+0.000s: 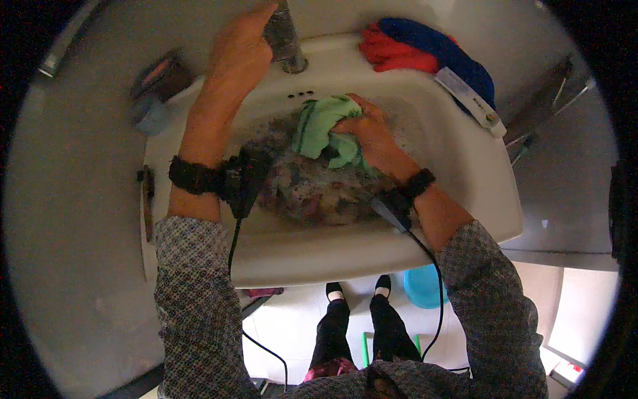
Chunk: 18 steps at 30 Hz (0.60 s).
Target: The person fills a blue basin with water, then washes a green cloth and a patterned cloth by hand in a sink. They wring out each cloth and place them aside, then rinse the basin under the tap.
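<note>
My left hand (239,57) is at the metal faucet (285,37) at the back of the white washbasin (349,254), its fingers against the faucet's upper part. In my right hand (376,137) is a bunched light green cloth (319,122) with a darker stripe, held over the middle of the bowl. Beneath it, foamy water covers a dark, mottled mass (314,197), perhaps wet fabric; murk and blur hide its details. Whether water runs from the faucet, I cannot tell.
Red cloth (391,52), navy cloth (428,37) and a white tube (471,102) lie on the right rim. A thin brush-like item (147,204) rests on the left rim. Cables (441,294) hang from both wrist devices. A blue plastic basin (420,287) stands on the floor.
</note>
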Each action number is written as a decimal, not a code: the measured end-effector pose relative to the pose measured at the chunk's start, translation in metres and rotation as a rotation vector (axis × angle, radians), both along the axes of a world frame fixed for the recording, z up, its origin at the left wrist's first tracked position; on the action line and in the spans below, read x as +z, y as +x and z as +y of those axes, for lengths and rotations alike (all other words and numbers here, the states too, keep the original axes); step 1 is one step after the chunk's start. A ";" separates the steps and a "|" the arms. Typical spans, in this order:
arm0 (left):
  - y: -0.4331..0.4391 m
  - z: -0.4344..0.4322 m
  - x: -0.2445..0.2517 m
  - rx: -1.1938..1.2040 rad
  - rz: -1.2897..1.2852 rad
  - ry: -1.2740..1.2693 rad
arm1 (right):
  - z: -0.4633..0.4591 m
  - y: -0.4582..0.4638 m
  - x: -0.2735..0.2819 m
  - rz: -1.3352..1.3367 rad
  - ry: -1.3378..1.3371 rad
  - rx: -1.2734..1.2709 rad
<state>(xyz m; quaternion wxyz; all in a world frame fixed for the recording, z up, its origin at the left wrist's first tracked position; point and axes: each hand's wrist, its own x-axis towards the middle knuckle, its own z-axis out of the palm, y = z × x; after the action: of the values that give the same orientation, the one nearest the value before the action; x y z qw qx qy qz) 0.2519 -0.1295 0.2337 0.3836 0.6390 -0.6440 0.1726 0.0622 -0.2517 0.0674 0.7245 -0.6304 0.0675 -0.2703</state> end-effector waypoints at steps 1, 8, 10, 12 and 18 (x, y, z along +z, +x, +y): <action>-0.001 0.004 -0.003 0.024 -0.050 -0.016 | 0.000 0.000 0.000 0.048 0.034 -0.010; -0.020 -0.001 -0.011 -0.191 0.047 -0.264 | 0.007 -0.005 0.026 0.026 0.255 0.079; -0.033 0.007 -0.016 0.079 -0.067 -0.196 | 0.009 -0.005 0.036 0.017 0.363 0.120; -0.052 0.022 -0.027 0.206 -0.077 -0.141 | 0.007 -0.007 0.046 0.008 0.392 0.104; -0.112 0.055 -0.056 0.205 0.174 -0.114 | 0.010 -0.011 0.070 -0.088 0.408 0.086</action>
<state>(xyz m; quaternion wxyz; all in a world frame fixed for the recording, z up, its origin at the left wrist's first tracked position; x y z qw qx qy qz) 0.1402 -0.0745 0.1773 0.4543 0.6909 -0.5289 0.1911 0.0511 -0.2416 0.1378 0.8503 -0.4605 0.0619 -0.2471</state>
